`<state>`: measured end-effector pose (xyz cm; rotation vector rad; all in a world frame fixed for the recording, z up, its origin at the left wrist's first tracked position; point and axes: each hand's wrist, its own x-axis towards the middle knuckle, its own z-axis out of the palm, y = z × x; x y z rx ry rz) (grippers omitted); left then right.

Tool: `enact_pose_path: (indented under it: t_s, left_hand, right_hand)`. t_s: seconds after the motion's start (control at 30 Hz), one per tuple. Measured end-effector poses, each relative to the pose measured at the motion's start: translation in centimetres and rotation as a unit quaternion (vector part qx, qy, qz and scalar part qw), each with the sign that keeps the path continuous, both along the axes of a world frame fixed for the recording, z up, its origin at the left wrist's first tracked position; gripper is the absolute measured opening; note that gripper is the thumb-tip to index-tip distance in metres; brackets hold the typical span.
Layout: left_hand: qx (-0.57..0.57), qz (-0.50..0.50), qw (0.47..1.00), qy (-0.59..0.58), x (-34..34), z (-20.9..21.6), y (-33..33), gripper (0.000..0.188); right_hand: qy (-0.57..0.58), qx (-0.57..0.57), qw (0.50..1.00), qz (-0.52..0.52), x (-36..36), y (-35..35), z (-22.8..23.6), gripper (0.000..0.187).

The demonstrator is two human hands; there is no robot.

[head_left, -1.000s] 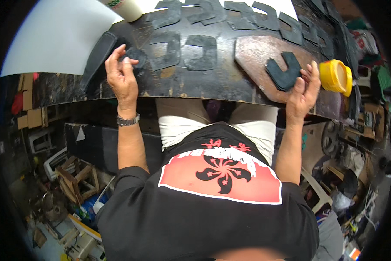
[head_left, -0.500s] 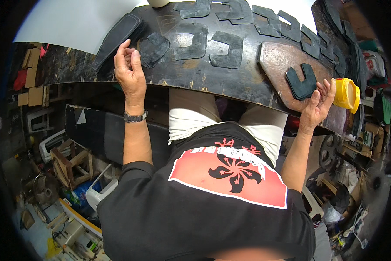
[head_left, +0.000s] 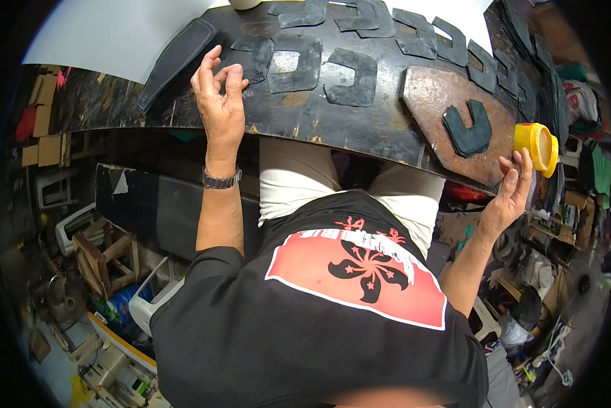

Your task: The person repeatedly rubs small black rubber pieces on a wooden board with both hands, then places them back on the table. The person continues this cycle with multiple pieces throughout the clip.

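My left hand point(head_left: 220, 112) is raised over the table's near edge, fingers loosely bent and apart, with nothing in them. Just beyond its fingertips lies a black U-shaped flat piece point(head_left: 261, 56), partly hidden by the hand. Similar black pieces lie to its right, among them a C-shaped one point(head_left: 297, 64) and another point(head_left: 353, 76). My right hand point(head_left: 508, 197) hovers off the near right edge, open and bare, close below a yellow tub point(head_left: 542, 151). Left of that tub, a small stack of black U-shaped pieces point(head_left: 468, 129) rests on a brown board point(head_left: 428, 92).
A long black padded-looking panel point(head_left: 176, 61) lies at the table's left beside a white sheet point(head_left: 108, 41). More U-shaped pieces point(head_left: 414, 34) run in a row along the far side. Below left stand a wooden stool frame point(head_left: 105, 262) and a white plastic chair point(head_left: 149, 299).
The leftmost U-shaped piece has moved from a tilted position into line beside its neighbour. My left hand shifted right; my right hand moved nearer me, away from the stack.
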<state>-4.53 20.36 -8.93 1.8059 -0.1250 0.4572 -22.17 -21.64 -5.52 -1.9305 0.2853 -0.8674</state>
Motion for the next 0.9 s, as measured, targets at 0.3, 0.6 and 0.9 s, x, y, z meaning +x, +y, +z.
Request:
enact_pose_path:
  t_s: [0.3, 0.6, 0.9]
  left_hand:
    - [-0.002, 0.045, 0.997, -0.059, 1.3, 1.4, -2.0, 0.030]
    - [0.183, -0.346, 0.912, -0.126, 0.3, 5.6, -12.7, 0.025]
    - [0.278, -0.503, 0.786, -0.227, 2.2, 3.9, -22.4, 0.029]
  right_hand:
    - [0.079, 0.025, 0.991, -0.109, -2.4, -6.7, 4.1, 0.035]
    - [0.509, -0.112, 0.845, -0.120, 3.5, -11.3, 8.5, 0.069]
    - [0.493, -0.315, 0.778, -0.229, 1.2, -9.0, 7.6, 0.066]
